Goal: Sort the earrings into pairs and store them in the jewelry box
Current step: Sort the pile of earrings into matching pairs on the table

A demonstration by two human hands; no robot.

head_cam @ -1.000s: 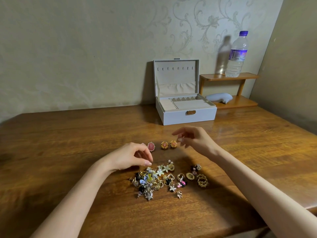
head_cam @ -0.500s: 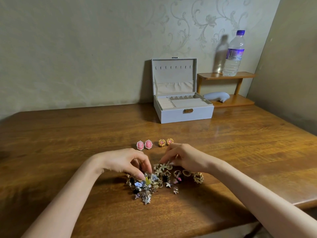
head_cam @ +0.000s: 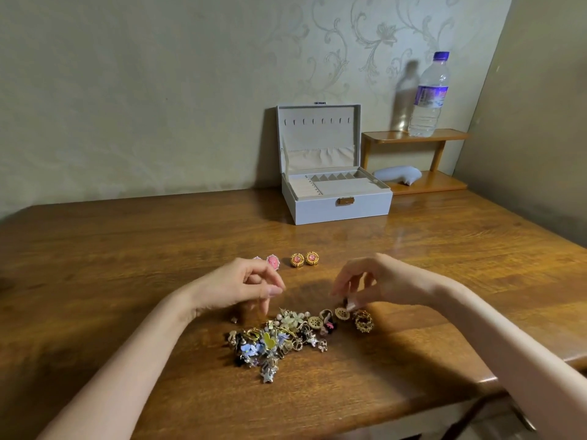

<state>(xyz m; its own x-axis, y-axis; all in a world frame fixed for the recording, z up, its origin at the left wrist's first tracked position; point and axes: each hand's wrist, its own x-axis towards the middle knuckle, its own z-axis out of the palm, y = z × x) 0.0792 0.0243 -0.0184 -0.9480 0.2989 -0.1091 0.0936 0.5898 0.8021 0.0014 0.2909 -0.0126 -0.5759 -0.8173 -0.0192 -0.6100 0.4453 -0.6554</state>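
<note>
A tangled pile of mixed earrings (head_cam: pixel 276 339) lies on the wooden table (head_cam: pixel 127 249) in front of me. My left hand (head_cam: pixel 241 287) hovers just above the pile's left edge with thumb and fingers curled together; whether it holds anything is hidden. At the pile's right edge, my right hand (head_cam: pixel 368 285) pinches a round gold earring (head_cam: pixel 342 313) with its fingertips. Behind the hands a pink oval pair (head_cam: pixel 273 261) lies partly hidden by my left hand, with a gold pair with pink centres (head_cam: pixel 304 258) beside it. The white jewelry box (head_cam: pixel 317 212) stands open at the back.
A small wooden two-tier shelf (head_cam: pixel 444 136) stands right of the box, with a water bottle (head_cam: pixel 428 96) on top and a pale blue object (head_cam: pixel 397 174) below. Walls close in behind and on the right. The table's front edge runs near my right forearm.
Both hands had dipped into the pile. Now the left hand has lifted off its left side, and the right hand has shifted right to the round gold earring.
</note>
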